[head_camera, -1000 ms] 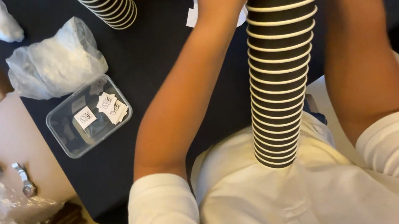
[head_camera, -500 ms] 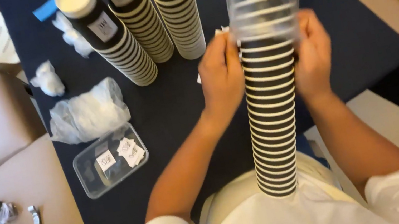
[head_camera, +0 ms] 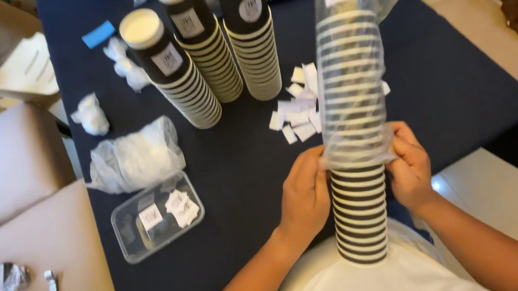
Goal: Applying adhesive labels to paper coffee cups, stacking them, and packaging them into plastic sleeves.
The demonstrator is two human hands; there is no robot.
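A tall stack of black paper cups (head_camera: 361,216) with white rims rests against my white shirt and leans out over the dark table (head_camera: 235,170). A clear plastic sleeve (head_camera: 349,69) covers its upper part. My left hand (head_camera: 306,195) and my right hand (head_camera: 408,167) pinch the sleeve's lower edge on either side of the stack. Three more cup stacks (head_camera: 215,41) with white lids and small square labels stand at the far side of the table.
A clear plastic tub (head_camera: 157,217) with small labels sits at the left. Crumpled plastic (head_camera: 135,157) lies above it. Several white paper bits (head_camera: 295,108) lie near the stacks. Padded chairs (head_camera: 0,172) stand on the left, another chair (head_camera: 505,37) on the right.
My hands have slid down the stack toward me, pulling the plastic sleeve lower over the cups. The view has tilted up, so more of the table shows.
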